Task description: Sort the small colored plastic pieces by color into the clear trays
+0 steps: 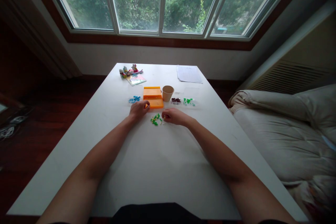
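Observation:
My left hand (139, 109) is closed at the near left corner of an orange plastic box (155, 104), its curled thumb and forefinger against the edge. The box lies open, its lid raised at the back, with a few tiny pale bits inside. Over on the right, the fingertips of my right hand (172, 116) are pinched together just above the table; what is between them is too small to make out. Beside those fingers lies a loose scatter of small green and yellow pieces (155, 119).
A brown paper cup (168, 93) stands right of the box. Clear trays hold blue pieces (134, 99), dark red pieces (176, 101) and green pieces (188, 102). Small figurines (130, 71), a colourful packet (136, 79) and paper sheets (189, 74) lie at the table's far end.

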The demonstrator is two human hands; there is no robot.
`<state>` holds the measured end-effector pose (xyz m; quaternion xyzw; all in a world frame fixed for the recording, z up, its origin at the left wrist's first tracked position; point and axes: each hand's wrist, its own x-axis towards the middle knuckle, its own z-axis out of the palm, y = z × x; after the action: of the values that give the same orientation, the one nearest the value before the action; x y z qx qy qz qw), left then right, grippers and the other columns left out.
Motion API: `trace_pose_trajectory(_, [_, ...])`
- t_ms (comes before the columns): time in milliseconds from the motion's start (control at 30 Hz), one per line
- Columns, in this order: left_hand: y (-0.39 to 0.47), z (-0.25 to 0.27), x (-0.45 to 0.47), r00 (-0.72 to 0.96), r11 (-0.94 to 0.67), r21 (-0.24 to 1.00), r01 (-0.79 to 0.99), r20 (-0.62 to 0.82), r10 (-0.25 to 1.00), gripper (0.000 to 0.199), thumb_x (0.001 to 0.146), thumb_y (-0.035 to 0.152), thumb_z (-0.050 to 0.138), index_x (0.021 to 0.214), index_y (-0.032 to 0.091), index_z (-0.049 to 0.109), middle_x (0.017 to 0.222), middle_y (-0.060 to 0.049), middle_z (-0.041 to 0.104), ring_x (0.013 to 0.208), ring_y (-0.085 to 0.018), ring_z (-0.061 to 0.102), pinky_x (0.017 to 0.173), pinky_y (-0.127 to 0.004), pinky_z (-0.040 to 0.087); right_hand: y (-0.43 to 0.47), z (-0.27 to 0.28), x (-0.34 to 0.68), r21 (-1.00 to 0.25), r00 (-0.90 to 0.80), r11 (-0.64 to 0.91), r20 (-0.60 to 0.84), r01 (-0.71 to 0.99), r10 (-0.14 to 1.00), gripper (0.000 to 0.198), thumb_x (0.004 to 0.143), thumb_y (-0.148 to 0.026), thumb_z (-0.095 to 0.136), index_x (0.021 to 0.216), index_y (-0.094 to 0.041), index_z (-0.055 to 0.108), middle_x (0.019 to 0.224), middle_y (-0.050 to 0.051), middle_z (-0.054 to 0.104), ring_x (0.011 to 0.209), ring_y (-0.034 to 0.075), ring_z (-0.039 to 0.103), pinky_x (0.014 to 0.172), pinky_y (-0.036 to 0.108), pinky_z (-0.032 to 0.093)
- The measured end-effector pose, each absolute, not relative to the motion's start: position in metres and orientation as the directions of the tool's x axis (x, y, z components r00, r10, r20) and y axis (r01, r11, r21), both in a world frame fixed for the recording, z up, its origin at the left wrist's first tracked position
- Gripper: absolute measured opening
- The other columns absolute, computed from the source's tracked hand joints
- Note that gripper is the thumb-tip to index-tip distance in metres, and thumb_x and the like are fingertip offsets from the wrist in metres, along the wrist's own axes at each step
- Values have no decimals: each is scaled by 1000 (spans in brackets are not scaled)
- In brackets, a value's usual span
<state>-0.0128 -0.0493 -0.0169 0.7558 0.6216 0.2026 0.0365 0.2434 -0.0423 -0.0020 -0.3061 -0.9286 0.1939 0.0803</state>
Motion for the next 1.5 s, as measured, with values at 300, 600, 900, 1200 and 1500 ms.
trace_pose_trajectory(300, [-49,-15,-14,97,-188,327,926,274,957,25,92,37,51,101,25,71,85,-4,72,74,-19,63,68,-28,42,-51,-1,234,-287,-739,729,92,622,667,12,82,-12,58,85,-17,68,89,6,65,75,15,52,66,25,31])
trace_pose_trajectory(600, [-50,-16,-11,127,-231,311,922,320,939,28,94,39,46,102,23,69,81,-4,70,71,-18,62,65,-27,39,-52,-4,232,-383,-696,713,211,587,687,18,79,-11,60,94,-18,65,94,6,63,79,15,53,72,24,36])
trace_pose_trajectory(900, [-53,-16,-11,242,-312,192,931,316,917,24,94,34,47,99,23,67,88,-6,71,79,-21,64,69,-29,40,-25,2,218,-692,-514,593,360,412,778,13,81,-18,56,92,-18,62,85,2,62,71,13,53,66,24,41])
trace_pose_trajectory(1200, [-57,-12,-8,400,-457,188,870,276,874,26,94,31,45,92,21,69,84,-7,70,76,-19,62,71,-30,41,-5,0,199,-643,-356,566,439,516,825,11,83,-21,56,88,-19,65,87,5,66,75,16,55,71,27,42])
trace_pose_trajectory(1500, [-58,-11,2,450,-484,171,858,204,869,25,93,31,47,93,22,70,85,-7,72,76,-19,63,67,-29,39,-8,2,231,-677,-704,597,161,430,691,15,84,-28,60,89,-17,70,78,1,67,69,13,55,64,23,39])
